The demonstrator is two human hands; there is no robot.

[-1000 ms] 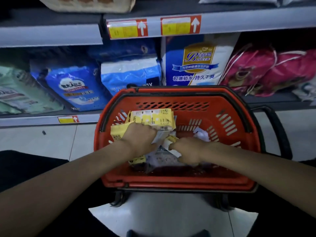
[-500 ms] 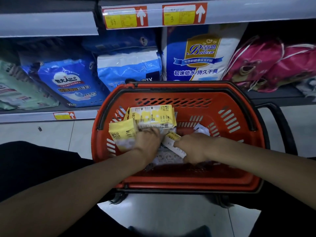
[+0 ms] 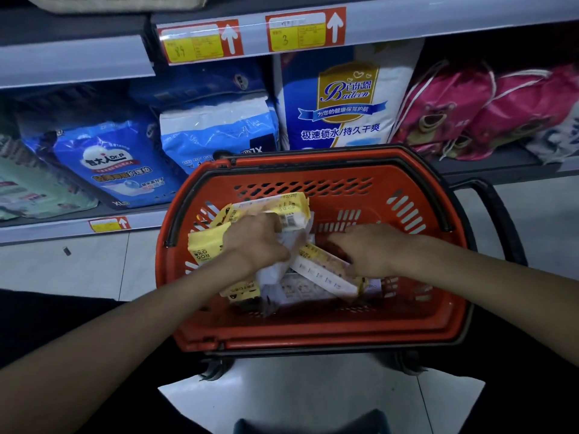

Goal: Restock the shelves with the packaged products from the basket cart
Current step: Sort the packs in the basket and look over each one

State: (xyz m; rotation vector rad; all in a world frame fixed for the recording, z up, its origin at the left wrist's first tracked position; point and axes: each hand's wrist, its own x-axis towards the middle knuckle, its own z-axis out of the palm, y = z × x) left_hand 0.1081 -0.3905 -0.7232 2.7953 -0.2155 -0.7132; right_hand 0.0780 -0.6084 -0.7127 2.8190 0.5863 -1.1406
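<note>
Frame was dim overall; corners fell to near black; shelf rail (image 3: pixel 438 23) and floor tiles (image 3: pixel 313 399) caught the brightest light; left hand (image 3: pixel 257 242) and packets (image 3: pixel 206 249) were motion-blurred; wide-angle lens bowed the shelf edges.

The basket (image 3: pixel 313 333) looks like smooth red plastic, slightly shiny, with slotted walls. The yellow-and-white packs (image 3: pixel 206 249) inside are crinkly glossy film. The blue bags (image 3: pixel 119 164) on the shelf are shiny plastic too, and the floor tiles (image 3: pixel 72 267) are smooth.

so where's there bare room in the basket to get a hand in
The right part of the red basket, between the right hand and the right wall, looks bare. The left and middle are crowded with yellow packs under the left hand.
</note>
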